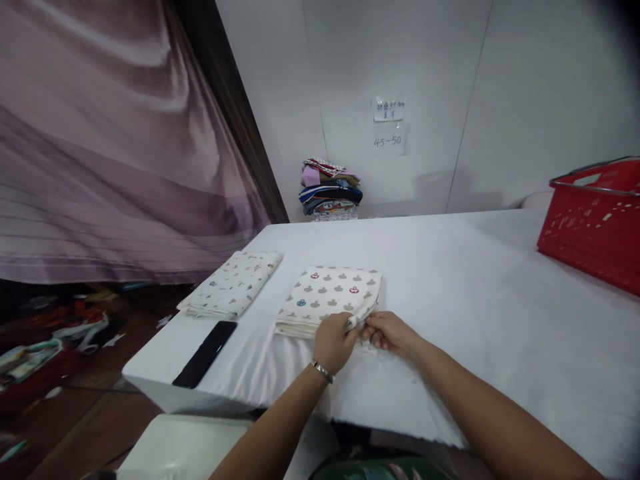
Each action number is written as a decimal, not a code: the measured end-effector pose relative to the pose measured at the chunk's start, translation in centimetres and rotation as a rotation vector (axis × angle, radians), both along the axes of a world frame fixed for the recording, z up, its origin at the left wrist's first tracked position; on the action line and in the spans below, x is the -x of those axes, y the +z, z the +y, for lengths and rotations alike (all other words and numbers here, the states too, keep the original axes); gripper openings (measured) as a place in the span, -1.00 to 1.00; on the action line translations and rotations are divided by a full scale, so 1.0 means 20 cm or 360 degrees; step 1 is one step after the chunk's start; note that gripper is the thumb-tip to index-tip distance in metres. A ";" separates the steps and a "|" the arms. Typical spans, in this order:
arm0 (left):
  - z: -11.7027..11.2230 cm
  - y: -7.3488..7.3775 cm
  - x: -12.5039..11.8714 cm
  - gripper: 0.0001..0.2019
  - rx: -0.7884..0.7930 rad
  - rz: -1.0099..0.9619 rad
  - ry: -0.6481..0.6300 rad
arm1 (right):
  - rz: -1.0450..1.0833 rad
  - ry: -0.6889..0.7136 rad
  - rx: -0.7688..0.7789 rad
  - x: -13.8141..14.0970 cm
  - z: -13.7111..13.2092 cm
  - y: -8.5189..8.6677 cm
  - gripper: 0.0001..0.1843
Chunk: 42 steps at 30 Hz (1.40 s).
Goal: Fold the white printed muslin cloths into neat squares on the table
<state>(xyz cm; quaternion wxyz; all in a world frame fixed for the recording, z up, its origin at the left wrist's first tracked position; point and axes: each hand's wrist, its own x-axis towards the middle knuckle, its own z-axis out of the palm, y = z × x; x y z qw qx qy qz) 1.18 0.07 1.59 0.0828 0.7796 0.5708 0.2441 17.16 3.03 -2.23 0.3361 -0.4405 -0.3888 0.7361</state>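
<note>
A folded white cloth (325, 290) with grey, red and blue motifs lies on the white-covered table in front of me. My left hand (334, 341) grips its near right corner, thumb and fingers closed on the edge and a silver bracelet at the wrist. Just right of it, my right hand (390, 332) pinches the same corner, where the layers lift a little from the table. Parts of the corner are hidden behind my fingers. To the left rests a second folded white cloth (233, 283) with small scattered prints.
A black phone (205, 355) lies near the table's left front edge. On the right stands a red plastic basket (593, 227). Folded fabrics (330, 190) are stacked beyond the far edge, by the wall. A pink curtain (115, 147) hangs at left, above red baskets on the floor.
</note>
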 end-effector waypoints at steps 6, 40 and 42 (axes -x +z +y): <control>0.02 0.01 0.02 -0.87 -0.0100 -0.0008 0.0027 | 0.0017 0.0001 0.0003 -0.01 0.01 0.01 -0.90; -0.06 -0.07 0.05 -0.53 -0.0269 0.0212 -0.0409 | -0.0541 0.0188 -0.0146 -0.17 0.02 0.08 -0.87; -0.07 -0.07 0.05 -0.46 -0.0259 0.0232 -0.0434 | -0.0559 0.0249 -0.0132 -0.16 0.02 0.07 -0.88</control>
